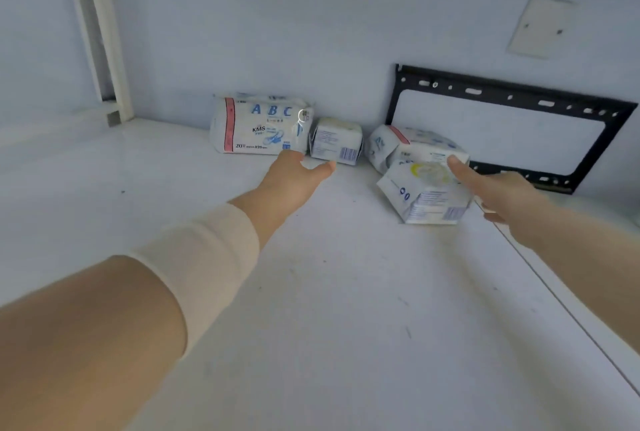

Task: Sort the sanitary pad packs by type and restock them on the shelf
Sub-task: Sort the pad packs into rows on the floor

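Note:
A large white pad pack with blue "ABC" letters and a red stripe stands against the back wall of the white shelf. A small white pack with a barcode stands right beside it. My left hand reaches toward the gap below these two, fingers apart, holding nothing. To the right lies another red-striped pack, tilted. In front of it a white pack with a yellow circle is tipped up, and my right hand grips its right side with the thumb on top.
A black metal bracket frame is fixed to the wall behind the right packs. A white upright post rises at the back left. The shelf's right edge runs diagonally toward the lower right.

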Demonstrator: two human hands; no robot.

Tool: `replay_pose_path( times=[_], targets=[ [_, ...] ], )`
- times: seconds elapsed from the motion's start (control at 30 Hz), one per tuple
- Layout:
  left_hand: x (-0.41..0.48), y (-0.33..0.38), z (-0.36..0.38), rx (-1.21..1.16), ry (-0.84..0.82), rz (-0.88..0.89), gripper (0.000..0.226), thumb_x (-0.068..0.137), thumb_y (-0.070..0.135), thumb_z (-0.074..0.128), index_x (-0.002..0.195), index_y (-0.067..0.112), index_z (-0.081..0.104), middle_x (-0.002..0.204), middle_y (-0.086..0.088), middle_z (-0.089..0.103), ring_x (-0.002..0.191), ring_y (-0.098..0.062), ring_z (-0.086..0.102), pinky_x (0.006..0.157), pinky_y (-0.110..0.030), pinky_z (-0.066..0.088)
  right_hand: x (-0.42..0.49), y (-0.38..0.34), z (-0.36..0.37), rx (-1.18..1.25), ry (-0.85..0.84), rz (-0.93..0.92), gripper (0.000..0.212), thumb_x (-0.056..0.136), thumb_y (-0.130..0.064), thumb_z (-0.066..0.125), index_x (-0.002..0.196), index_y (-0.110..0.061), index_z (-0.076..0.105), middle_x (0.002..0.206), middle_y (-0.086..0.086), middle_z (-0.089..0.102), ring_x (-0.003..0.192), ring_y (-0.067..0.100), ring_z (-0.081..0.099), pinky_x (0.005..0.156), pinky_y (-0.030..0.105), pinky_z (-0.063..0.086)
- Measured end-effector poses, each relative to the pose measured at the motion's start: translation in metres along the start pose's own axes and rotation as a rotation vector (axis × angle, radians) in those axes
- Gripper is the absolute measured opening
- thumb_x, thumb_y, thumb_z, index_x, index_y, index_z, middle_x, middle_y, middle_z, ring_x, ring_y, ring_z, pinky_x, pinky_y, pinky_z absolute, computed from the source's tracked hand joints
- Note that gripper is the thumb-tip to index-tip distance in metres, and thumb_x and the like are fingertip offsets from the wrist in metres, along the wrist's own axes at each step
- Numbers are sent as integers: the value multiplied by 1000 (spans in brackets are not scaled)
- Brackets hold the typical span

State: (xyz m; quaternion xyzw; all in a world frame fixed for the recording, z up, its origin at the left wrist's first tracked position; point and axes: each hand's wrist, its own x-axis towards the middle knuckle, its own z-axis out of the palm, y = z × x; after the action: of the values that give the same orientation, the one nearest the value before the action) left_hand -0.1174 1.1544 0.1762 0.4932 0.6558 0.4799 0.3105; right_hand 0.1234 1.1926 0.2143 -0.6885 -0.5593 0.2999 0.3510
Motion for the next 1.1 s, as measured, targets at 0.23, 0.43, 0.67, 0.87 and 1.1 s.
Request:
replay_pose_path(
  times=[0.23, 0.43, 0.67, 0.87, 1.1],
  targets=[
    [72, 8, 30, -53, 98, -75, 66, 89, 46, 52, 130, -4, 42, 117, -13, 53, 93, -21, 51, 62, -23, 34, 40, 2, 14, 19, -128, -7, 81, 61, -63, 68, 121, -11, 56, 118, 8, 61, 111, 26, 54, 90, 36, 42],
    [119, 10, 51, -161, 155, -116, 63, 88, 45, 54, 132, 3, 41, 130, -13, 49, 115, -30, 49, 100, -37, 42, 52, 4, 14, 12, -245, -8, 53, 67, -52, 71, 108, -18, 62, 94, 1, 69, 88, 17, 62, 74, 31, 49],
    [152, 7, 73, -78, 238, -183, 64, 89, 49, 49, 130, 0, 44, 134, -18, 45, 121, -34, 46, 104, -39, 37, 55, 12, 15, 55, -263, -60, 37, 67, -51, 70, 91, -22, 66, 67, -10, 71, 58, 3, 65, 41, 15, 46],
    [165, 3, 82, -39, 261, -226, 77, 86, 62, 43, 134, 1, 37, 137, -16, 41, 126, -34, 42, 102, -38, 34, 57, 14, 17, 97, -282, -76, 32, 67, -48, 71, 84, -22, 65, 57, -12, 69, 47, 1, 62, 36, 11, 43],
    [178, 1, 90, 17, 273, -308, 97, 66, 70, 56, 135, 3, 38, 136, -17, 42, 126, -37, 39, 107, -44, 30, 55, 14, 20, 81, -281, -75, 30, 67, -51, 70, 79, -23, 65, 56, -17, 67, 56, 1, 64, 50, 17, 51]
  ],
)
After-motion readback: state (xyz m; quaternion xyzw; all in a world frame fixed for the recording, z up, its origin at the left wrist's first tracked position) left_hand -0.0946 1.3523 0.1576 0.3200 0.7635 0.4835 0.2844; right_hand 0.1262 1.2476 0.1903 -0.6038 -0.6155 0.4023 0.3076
